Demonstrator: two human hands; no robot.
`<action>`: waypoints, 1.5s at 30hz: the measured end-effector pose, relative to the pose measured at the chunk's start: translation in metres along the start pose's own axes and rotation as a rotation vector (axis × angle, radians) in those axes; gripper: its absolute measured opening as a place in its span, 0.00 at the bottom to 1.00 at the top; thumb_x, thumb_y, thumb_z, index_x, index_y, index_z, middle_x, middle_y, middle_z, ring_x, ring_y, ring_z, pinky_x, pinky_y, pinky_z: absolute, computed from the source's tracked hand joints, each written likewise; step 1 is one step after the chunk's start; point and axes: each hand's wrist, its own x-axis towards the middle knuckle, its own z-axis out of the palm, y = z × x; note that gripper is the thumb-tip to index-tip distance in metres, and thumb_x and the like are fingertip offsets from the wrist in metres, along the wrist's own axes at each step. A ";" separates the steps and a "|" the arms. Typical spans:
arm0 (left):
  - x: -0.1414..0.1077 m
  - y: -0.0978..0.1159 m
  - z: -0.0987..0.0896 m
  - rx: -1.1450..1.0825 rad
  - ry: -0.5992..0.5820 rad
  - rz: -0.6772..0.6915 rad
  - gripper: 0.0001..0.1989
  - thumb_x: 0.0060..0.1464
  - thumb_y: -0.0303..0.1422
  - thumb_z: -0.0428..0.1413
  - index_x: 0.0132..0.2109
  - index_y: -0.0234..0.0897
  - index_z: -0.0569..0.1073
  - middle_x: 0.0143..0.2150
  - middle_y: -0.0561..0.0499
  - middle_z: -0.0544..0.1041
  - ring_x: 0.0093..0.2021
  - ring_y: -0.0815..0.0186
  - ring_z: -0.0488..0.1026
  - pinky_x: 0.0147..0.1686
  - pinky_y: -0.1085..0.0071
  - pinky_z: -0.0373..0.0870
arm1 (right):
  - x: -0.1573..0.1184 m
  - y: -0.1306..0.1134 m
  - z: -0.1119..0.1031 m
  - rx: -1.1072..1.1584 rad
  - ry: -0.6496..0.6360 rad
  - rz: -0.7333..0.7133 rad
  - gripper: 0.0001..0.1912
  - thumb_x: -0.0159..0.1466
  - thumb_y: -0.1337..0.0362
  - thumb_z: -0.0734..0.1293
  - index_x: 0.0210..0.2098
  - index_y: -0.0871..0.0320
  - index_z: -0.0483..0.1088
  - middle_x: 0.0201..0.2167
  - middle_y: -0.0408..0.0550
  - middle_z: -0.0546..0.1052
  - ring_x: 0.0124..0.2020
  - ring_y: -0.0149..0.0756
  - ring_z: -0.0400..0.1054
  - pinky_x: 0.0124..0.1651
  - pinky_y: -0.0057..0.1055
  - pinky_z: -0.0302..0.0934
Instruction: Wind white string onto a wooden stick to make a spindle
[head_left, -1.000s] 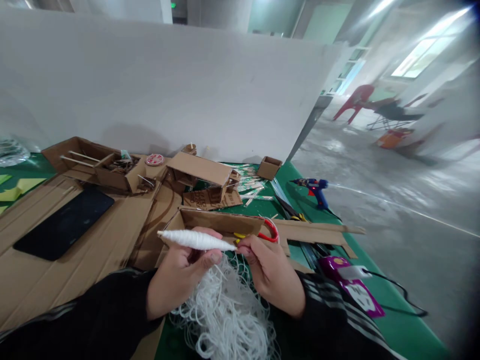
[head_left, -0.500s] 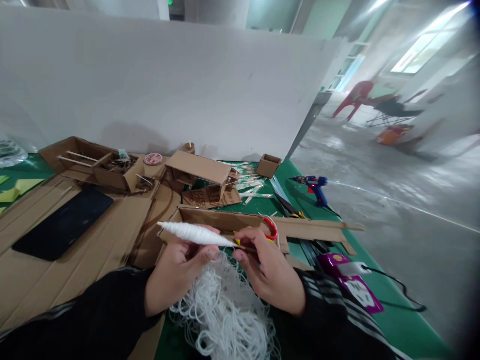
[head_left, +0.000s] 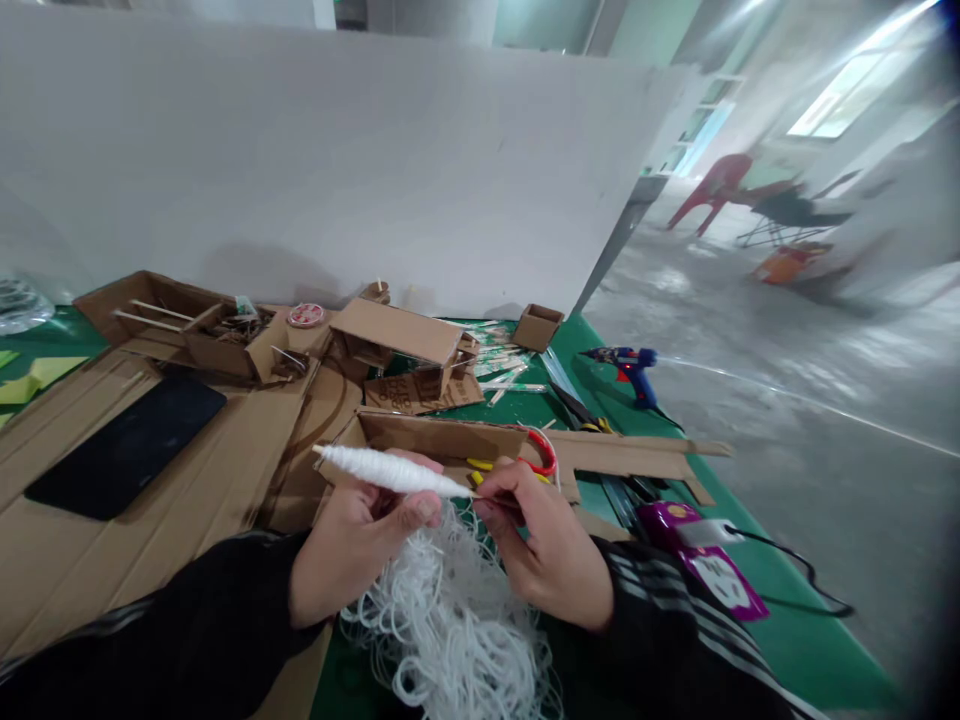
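Note:
My left hand is closed around a stick wound with white string, thick in the middle and tapering to both ends. Bare wood pokes out at its left tip. The thumb and fingers of my right hand pinch the thin right end of this stick. Below both hands lies a loose, tangled heap of white string. Just behind the hands is an open cardboard box, with red and yellow scissors-like handles at its right end.
A dark tablet lies on cardboard sheets at left. Cardboard boxes and wrapped sticks stand along the white panel. At right are a blue glue gun and a purple power strip with its cable, near the green table's edge.
My right fingers have shifted slightly at the thin end of the stick. My left hand keeps the same hold, and the view has tilted down a little.

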 end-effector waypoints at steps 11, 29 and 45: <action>0.001 -0.001 -0.005 -0.018 -0.040 -0.072 0.21 0.53 0.45 0.60 0.47 0.34 0.73 0.26 0.55 0.74 0.17 0.78 0.59 0.15 0.81 0.58 | -0.002 0.000 0.002 -0.015 0.021 -0.006 0.04 0.66 0.67 0.61 0.42 0.56 0.61 0.31 0.45 0.71 0.29 0.34 0.66 0.31 0.29 0.57; -0.001 -0.007 -0.006 -0.119 -0.093 -0.069 0.26 0.58 0.45 0.56 0.57 0.33 0.68 0.17 0.63 0.58 0.17 0.76 0.53 0.18 0.78 0.53 | 0.001 0.001 0.002 -0.064 0.068 -0.041 0.04 0.67 0.70 0.59 0.39 0.56 0.61 0.29 0.45 0.72 0.29 0.33 0.66 0.30 0.28 0.57; 0.001 -0.012 -0.006 -0.065 -0.028 -0.043 0.26 0.60 0.46 0.53 0.58 0.32 0.65 0.15 0.61 0.64 0.19 0.72 0.61 0.22 0.75 0.59 | 0.003 0.002 0.001 -0.197 0.054 -0.036 0.06 0.68 0.68 0.58 0.35 0.57 0.63 0.28 0.46 0.72 0.27 0.34 0.66 0.30 0.29 0.56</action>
